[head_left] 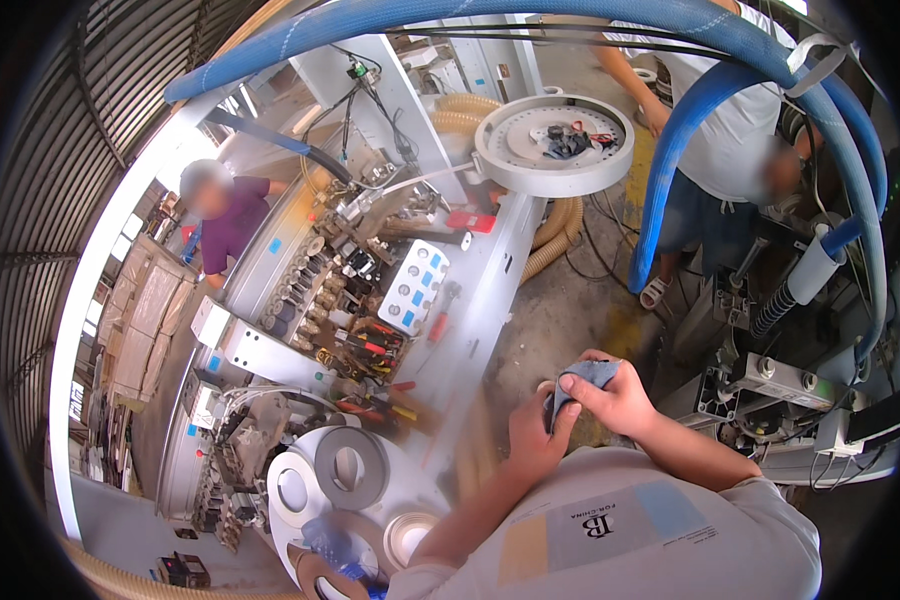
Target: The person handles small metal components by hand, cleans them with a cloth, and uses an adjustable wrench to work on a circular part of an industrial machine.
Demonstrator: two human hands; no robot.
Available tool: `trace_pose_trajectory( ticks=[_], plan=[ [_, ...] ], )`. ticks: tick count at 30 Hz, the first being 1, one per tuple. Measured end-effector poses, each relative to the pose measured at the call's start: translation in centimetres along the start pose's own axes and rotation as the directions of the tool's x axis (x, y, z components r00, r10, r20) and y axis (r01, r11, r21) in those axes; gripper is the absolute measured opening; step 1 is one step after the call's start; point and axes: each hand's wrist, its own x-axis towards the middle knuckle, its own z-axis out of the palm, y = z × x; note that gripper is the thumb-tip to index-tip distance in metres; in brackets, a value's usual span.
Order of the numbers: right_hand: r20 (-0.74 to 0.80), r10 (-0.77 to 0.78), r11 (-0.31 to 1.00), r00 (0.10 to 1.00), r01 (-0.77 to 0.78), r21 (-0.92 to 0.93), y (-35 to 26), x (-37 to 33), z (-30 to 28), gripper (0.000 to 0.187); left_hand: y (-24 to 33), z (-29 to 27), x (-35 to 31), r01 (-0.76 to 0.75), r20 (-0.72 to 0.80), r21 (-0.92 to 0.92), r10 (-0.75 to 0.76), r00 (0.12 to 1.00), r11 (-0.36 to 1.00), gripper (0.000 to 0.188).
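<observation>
Dusty floor (570, 310) lies beyond the person's left hand (538, 437) and right hand (622, 400), which both grasp a grey cloth (592, 373) before the chest. If both fingers' holds loosen, it could fall and become dirty. Farther, loose tools (370, 345) could slide into the machine (365, 265) if knocked.

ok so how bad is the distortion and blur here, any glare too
Head view: strong fisheye bend, the white frame bowing at left, corners black; head view: bright patches wash out at upper left; head view: heads of both co-workers blurred, the grey-blue cloth fairly clear.
</observation>
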Motion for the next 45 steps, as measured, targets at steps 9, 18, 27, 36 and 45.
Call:
trace_pose_trajectory(
  ticks=[9,18,27,36,45],
  plan=[
    [0.125,-0.167,0.965,0.978,0.188,-0.181,0.7,-0.8,0.1,0.021,-2.1,0.7,-1.1,0.006,-0.107,-0.217,-0.03,0.994,0.976,0.037],
    [0.082,-0.142,0.974,0.987,0.154,-0.167,0.6,-1.7,1.2,0.023,-0.9,1.0,-0.4,0.277,-0.078,-0.475,-0.353,0.932,0.835,0.041],
    [0.152,-0.028,0.932,0.988,-0.029,0.361,1.4,-1.7,0.8,0.004,-1.0,0.9,-0.9,-0.119,-0.251,-0.233,0.058,0.966,0.965,0.033],
    [0.129,-0.202,0.971,0.971,0.216,-0.104,-0.4,-0.8,1.8,0.012,-0.7,1.0,-0.8,0.191,-0.072,-0.458,-0.25,0.966,0.868,0.042],
    [0.1,-0.113,0.993,0.989,0.115,-0.015,-0.9,-0.9,1.7,0.012,0.7,0.8,-1.0,0.294,-0.169,-0.445,-0.401,0.9,0.846,0.038]
  ],
)
